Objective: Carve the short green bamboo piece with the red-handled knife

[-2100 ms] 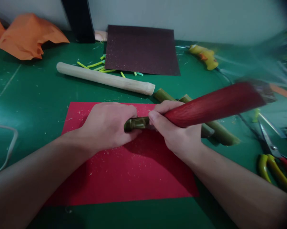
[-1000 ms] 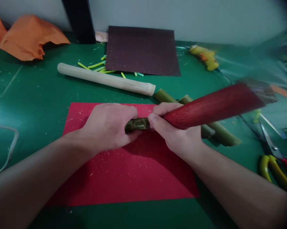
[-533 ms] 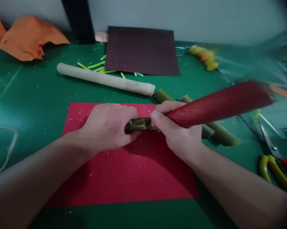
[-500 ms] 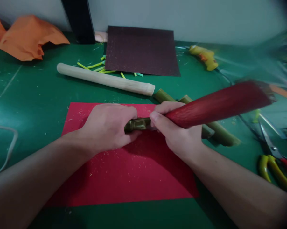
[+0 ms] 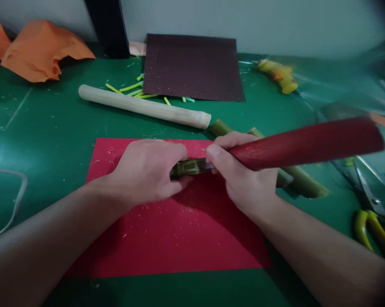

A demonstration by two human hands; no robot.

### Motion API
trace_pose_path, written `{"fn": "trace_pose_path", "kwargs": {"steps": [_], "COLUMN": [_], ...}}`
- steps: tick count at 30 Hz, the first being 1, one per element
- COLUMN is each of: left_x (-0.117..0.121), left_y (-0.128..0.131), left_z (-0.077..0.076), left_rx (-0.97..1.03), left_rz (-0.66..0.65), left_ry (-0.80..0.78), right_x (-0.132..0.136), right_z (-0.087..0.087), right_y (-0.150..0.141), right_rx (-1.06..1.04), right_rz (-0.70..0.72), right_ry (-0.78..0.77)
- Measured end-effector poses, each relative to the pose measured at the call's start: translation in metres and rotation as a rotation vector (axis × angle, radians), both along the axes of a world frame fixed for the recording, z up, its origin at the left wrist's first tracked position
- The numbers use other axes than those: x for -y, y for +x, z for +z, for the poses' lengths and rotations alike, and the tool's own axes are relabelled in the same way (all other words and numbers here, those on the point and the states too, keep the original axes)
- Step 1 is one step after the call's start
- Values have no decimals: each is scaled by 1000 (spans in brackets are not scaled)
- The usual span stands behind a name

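Note:
My left hand (image 5: 150, 170) is closed around a short green bamboo piece (image 5: 189, 167) with a node ring, held over a red sheet (image 5: 179, 238). Only the bamboo's right end shows beyond my fingers. In my closed right hand (image 5: 246, 179) is a red-handled knife (image 5: 310, 143). Its long, thick handle points right, out past my wrist. A bit of its metal blade shows at the bamboo's right end, close to my right thumb; the rest of the blade is hidden. Small pale shavings are scattered over the red sheet.
A pale peeled bamboo stick (image 5: 144, 106) lies behind the sheet. Green bamboo pieces (image 5: 304, 181) rest beyond my right hand. Further off are a dark sheet (image 5: 195, 68), a yellow glue gun (image 5: 278, 76) and crumpled orange paper (image 5: 42, 51). Scissors (image 5: 373, 213) lie at the right.
The knife and my right hand have shifted slightly right, away from my left hand. The handle's far end has dropped and swung outward, and more of the bamboo shows. My left hand keeps its grip.

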State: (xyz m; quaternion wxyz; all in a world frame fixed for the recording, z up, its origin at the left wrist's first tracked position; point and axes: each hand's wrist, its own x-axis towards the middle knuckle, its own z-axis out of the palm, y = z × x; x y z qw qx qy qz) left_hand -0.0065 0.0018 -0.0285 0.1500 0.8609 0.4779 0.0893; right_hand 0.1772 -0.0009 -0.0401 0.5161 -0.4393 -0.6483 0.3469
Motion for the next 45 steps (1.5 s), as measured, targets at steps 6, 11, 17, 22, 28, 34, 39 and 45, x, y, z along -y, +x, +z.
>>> {"fn": "trace_pose_path", "kwargs": {"steps": [6, 11, 17, 22, 28, 34, 39, 45], "left_x": [-1, -1, 0, 0, 0, -1, -1, -1], "left_y": [1, 0, 0, 1, 0, 0, 0, 2], "left_z": [1, 1, 1, 1, -1, -2, 0, 2], "left_rx": [-17, -14, -19, -13, 8, 2, 9, -14], "left_rz": [11, -2, 7, 7, -7, 2, 6, 12], "left_ry": [-28, -25, -18, -16, 3, -13, -27, -44], "right_x": [-3, -2, -3, -2, -2, -1, -1, -2], "right_z": [0, -1, -2, -1, 0, 0, -2, -1], "right_y": [3, 2, 2, 2, 1, 2, 3, 3], "right_rx": [21, 6, -12, -7, -32, -28, -14, 14], "right_rz": [25, 30, 49, 37, 53, 52, 38, 17], "right_ry": [-22, -16, 16, -17, -16, -13, -9, -13]}}
